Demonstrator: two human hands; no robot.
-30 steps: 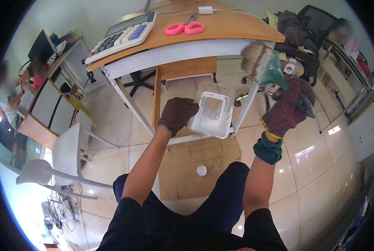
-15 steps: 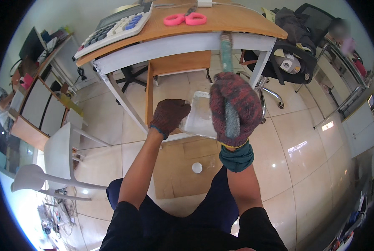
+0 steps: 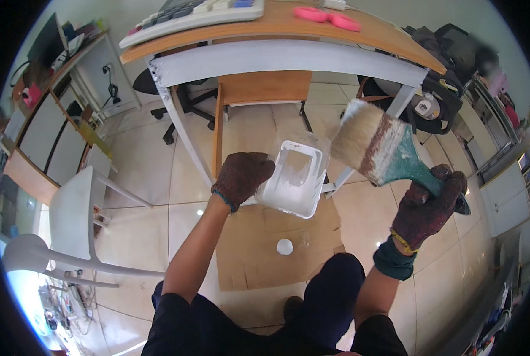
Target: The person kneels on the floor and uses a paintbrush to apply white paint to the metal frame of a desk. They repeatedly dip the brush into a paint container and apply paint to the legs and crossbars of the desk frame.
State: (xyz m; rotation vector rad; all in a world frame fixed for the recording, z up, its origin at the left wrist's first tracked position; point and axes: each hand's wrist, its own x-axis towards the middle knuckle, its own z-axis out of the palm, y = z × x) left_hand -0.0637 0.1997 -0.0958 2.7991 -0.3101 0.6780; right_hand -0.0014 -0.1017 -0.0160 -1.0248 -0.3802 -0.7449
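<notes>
Table: wooden top (image 3: 259,25) with a white front rail (image 3: 289,59); tub and brush are held up in front of its near edge.
Brush (image 3: 392,151): wide, beige-bristled, green-handled, streaked white; near the table's right front corner. Wiping extra off on the tub's rim would likely curb drips.
Tub (image 3: 281,199): clear plastic, coated white inside; best kept level and close under the bristles.
Right hand (image 3: 428,207): gloved fingers wrapped round the handle; a relaxed wrist should help.
Left hand (image 3: 241,178): gloved fingers closed on the tub's left side; a firm hold seems wise.
</notes>
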